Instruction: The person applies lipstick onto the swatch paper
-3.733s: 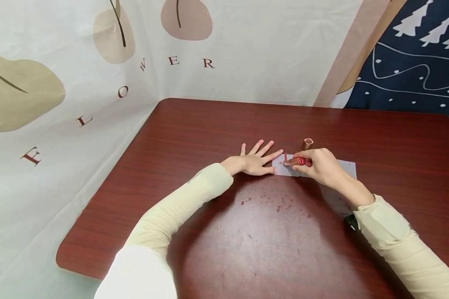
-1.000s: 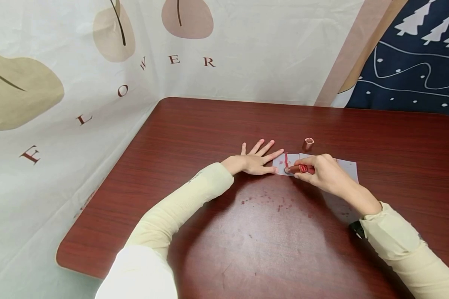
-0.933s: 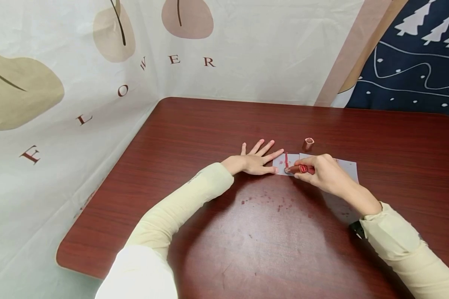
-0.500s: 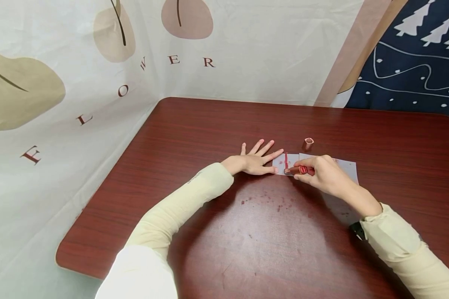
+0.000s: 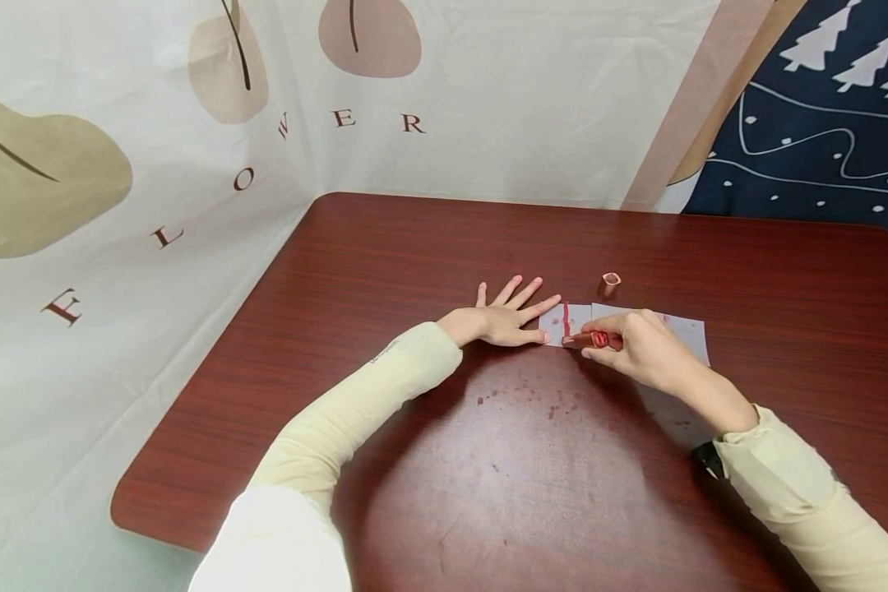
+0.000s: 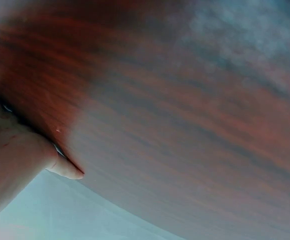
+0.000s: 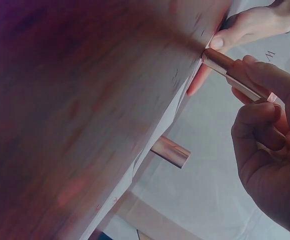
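Observation:
In the head view, my left hand (image 5: 503,321) lies flat with spread fingers, its thumb and index finger at the left edge of a small white paper (image 5: 579,314). My right hand (image 5: 647,349) grips a lipstick (image 5: 590,339) in a rose-gold tube, tilted low. Its tip meets the paper near the front edge, at the lower end of a red stroke (image 5: 566,316). The right wrist view shows thumb and fingers around the lipstick tube (image 7: 240,79). The lipstick cap (image 5: 610,285) stands behind the paper. The left wrist view catches only part of the left hand (image 6: 15,155).
Another white sheet (image 5: 690,335) with reddish marks lies to the right, partly under my right hand and forearm. Dark red specks (image 5: 555,403) dot the brown table (image 5: 385,255) in front of the papers. Printed cloth (image 5: 525,99) hangs behind the table.
Over the span, the right hand has drawn the lipstick toward me along the small paper, and the red stroke has grown longer. In the last second it moved only slightly. The left hand stays put.

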The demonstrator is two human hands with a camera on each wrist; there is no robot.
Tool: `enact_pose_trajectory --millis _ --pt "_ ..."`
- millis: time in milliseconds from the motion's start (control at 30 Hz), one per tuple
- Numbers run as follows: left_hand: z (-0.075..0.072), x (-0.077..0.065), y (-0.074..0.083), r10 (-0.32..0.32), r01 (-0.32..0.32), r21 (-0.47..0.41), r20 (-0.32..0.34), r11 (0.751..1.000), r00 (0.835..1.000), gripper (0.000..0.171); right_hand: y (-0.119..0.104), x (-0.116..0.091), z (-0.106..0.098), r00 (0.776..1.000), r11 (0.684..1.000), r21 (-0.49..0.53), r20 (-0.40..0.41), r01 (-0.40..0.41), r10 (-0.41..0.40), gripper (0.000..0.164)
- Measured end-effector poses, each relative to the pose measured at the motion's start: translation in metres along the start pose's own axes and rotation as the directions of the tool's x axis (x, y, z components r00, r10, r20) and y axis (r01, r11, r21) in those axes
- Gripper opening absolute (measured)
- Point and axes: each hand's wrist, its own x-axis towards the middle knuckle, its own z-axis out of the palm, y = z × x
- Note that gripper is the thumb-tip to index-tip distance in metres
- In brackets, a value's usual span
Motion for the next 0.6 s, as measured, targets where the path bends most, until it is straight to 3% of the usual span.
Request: enact_pose_trajectory --millis 333,467,600 --pt "0.0004 0.0008 -0.0013 0.0 0.0 0.0 0.003 1.0 1.0 0.066 -0.0027 -0.0016 0.0015 1.0 1.0 0.002 -0.003 0.009 -0.009 0.02" --pt "0.0012 0.0009 -0.0017 0.003 -0.003 0.005 -0.001 1.0 1.0 0.066 -0.0045 -0.0019 -0.0003 1.0 0.999 0.047 0.008 0.011 -0.011 0.015" --pt "0.0027 0.0007 -0.0038 0.007 -0.007 0.001 -0.004 1.0 1.0 0.067 -0.0059 -0.0018 -0.0058 1.0 0.997 0.079 -0.03 -0.004 0.006 0.009"
